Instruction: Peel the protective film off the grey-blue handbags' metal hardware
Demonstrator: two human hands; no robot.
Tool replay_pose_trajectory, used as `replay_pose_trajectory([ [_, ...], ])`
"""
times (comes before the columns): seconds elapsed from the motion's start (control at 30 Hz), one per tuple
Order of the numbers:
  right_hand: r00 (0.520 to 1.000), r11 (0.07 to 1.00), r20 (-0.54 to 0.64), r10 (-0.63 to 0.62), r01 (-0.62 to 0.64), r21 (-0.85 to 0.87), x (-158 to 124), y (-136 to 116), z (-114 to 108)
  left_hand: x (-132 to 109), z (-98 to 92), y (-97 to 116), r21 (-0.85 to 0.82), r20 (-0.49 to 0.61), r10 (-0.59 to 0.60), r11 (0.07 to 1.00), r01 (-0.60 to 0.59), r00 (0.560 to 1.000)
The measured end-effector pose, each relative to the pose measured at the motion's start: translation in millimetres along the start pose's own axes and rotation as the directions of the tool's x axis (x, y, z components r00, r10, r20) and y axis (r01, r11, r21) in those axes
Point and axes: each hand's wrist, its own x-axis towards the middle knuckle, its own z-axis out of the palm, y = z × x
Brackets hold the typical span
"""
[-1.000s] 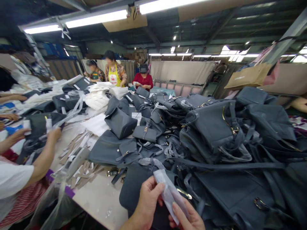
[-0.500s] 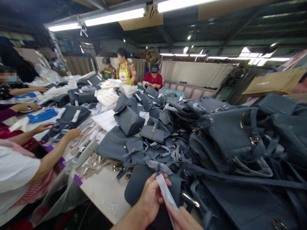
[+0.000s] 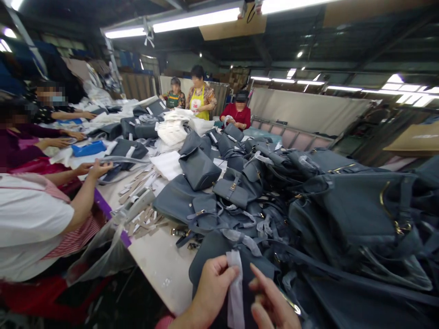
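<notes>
My left hand point(image 3: 213, 288) pinches a whitish, semi-translucent strip point(image 3: 235, 299) between thumb and fingers, near its upper end. The strip hangs almost straight down toward the bottom edge, over a dark blue-grey bag point(image 3: 209, 251). Just to the right of the strip is my right hand point(image 3: 274, 304), open, its index finger stretched out and the fingers apart. It appears to hold nothing. Clear wrapping point(image 3: 245, 241) covers a handle on the bag above my hands. My hands and the strip hide the bag's lower part.
A heap of similar bags point(image 3: 356, 205) fills the right and middle. Cardboard scraps point(image 3: 147, 224) lie on the pale table point(image 3: 161, 260), left of my hands. A co-worker in a white sleeve point(image 3: 34, 214) handles a grey strip at left. Other people work along the far side.
My view has turned left, so the scene sits farther right. My right hand has come off the strip's lower part and opened. The strip now hangs straighter.
</notes>
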Motion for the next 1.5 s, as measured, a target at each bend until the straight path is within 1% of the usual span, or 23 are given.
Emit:
replay_pose_trajectory([
  [0.07, 0.979, 0.976, 0.033, 0.2, -0.202, 0.077, 20.3, -20.0, 2.8, -4.6, -3.4, 2.0, 0.083, 0.044, 0.064, 0.994, -0.068, 0.997],
  [0.1, 0.961, 0.96, 0.088, 0.261, -0.269, 0.082, 30.2, -29.0, 5.8, -6.6, -5.0, 2.6, 0.116, 0.07, 0.086, 0.989, -0.094, 0.994],
  [0.13, 0.947, 0.949, 0.137, 0.29, -0.303, 0.084, 39.0, -36.5, 9.4, -8.1, -6.5, 3.1, 0.139, 0.089, 0.094, 0.985, -0.106, 0.992],
  [0.2, 0.931, 0.94, 0.21, 0.298, -0.325, 0.108, 50.8, -46.0, 16.4, -9.7, -9.0, 3.8, 0.161, 0.073, 0.085, 0.982, -0.096, 0.994],
  [0.27, 0.92, 0.927, 0.253, 0.3, -0.344, 0.15, 54.0, -47.4, 20.8, -9.4, -10.9, 3.8, 0.15, 0.01, 0.059, 0.987, -0.06, 0.998],
  [0.33, 0.901, 0.905, 0.288, 0.324, -0.383, 0.183, 51.3, -43.1, 21.6, -8.3, -12.2, 2.8, 0.129, -0.027, 0.021, 0.992, -0.018, 0.999],
  [0.4, 0.889, 0.887, 0.312, 0.336, -0.41, 0.213, 46.6, -37.1, 20.4, -7.3, -12.5, 1.3, 0.111, -0.014, -0.004, 0.994, 0.005, 1.0],
  [0.47, 0.886, 0.875, 0.321, 0.335, -0.419, 0.244, 43.0, -32.7, 19.4, -7.2, -11.9, 0.8, 0.11, -0.017, 0.01, 0.994, -0.008, 1.0],
  [0.53, 0.89, 0.869, 0.32, 0.326, -0.415, 0.269, 41.3, -31.1, 19.8, -8.0, -10.9, 2.1, 0.129, -0.051, 0.073, 0.989, -0.066, 0.996],
  [0.6, 0.896, 0.868, 0.31, 0.319, -0.407, 0.285, 40.7, -31.5, 21.5, -9.8, -10.2, 4.8, 0.197, -0.115, 0.164, 0.971, -0.139, 0.98],
  [0.67, 0.901, 0.867, 0.302, 0.313, -0.401, 0.295, 40.2, -32.5, 23.4, -12.3, -10.4, 8.1, 0.324, -0.178, 0.281, 0.922, -0.214, 0.943],
  [0.7, 0.902, 0.866, 0.299, 0.312, -0.4, 0.3, 39.9, -32.9, 24.2, -13.7, -10.8, 9.6, 0.399, -0.188, 0.347, 0.882, -0.252, 0.919],
  [0.77, 0.904, 0.865, 0.3, 0.304, -0.394, 0.312, 39.5, -33.5, 25.1, -16.7, -11.8, 12.2, 0.516, -0.146, 0.447, 0.796, -0.318, 0.883],
  [0.83, 0.911, 0.867, 0.297, 0.287, -0.379, 0.324, 39.6, -34.0, 25.5, -19.2, -12.5, 13.1, 0.554, -0.084, 0.485, 0.749, -0.364, 0.87],
  [0.9, 0.92, 0.876, 0.287, 0.268, -0.357, 0.324, 40.5, -34.7, 26.1, -20.1, -12.4, 11.4, 0.511, -0.076, 0.462, 0.779, -0.363, 0.883],
  [1.0, 0.934, 0.892, 0.259, 0.245, -0.322, 0.316, 41.5, -34.9, 29.1, -16.3, -11.8, 4.0, 0.317, -0.118, 0.334, 0.905, -0.283, 0.935],
  [1.07, 0.941, 0.89, 0.223, 0.256, -0.319, 0.325, 41.2, -33.7, 32.8, -11.0, -12.4, -1.4, 0.197, -0.127, 0.264, 0.951, -0.237, 0.956],
  [1.13, 0.944, 0.886, 0.172, 0.282, -0.325, 0.33, 40.0, -32.2, 36.7, -5.5, -14.1, -4.8, 0.149, -0.129, 0.259, 0.959, -0.24, 0.957],
  [1.27, 0.956, 0.906, 0.119, 0.268, -0.292, 0.305, 35.9, -34.5, 41.3, -1.3, -17.8, -4.3, 0.165, -0.129, 0.28, 0.952, -0.257, 0.951],
  [1.33, 0.953, 0.871, 0.154, 0.263, -0.303, 0.388, 32.3, -40.6, 43.3, -4.4, -18.6, -1.3, 0.158, -0.116, 0.267, 0.956, -0.248, 0.957],
  [1.4, 0.946, 0.785, 0.196, 0.257, -0.323, 0.529, 29.0, -47.8, 47.8, -9.0, -20.3, 3.7, 0.108, -0.114, 0.222, 0.972, -0.21, 0.968],
  [1.43, 0.947, 0.74, 0.202, 0.249, -0.321, 0.591, 28.5, -50.6, 51.3, -10.5, -21.9, 6.9, 0.076, -0.124, 0.178, 0.983, -0.169, 0.976],
  [1.5, 0.954, 0.708, 0.16, 0.254, -0.296, 0.642, 31.2, -52.6, 59.7, -10.0, -26.7, 14.2, 0.022, -0.148, 0.077, 0.997, -0.075, 0.986],
])
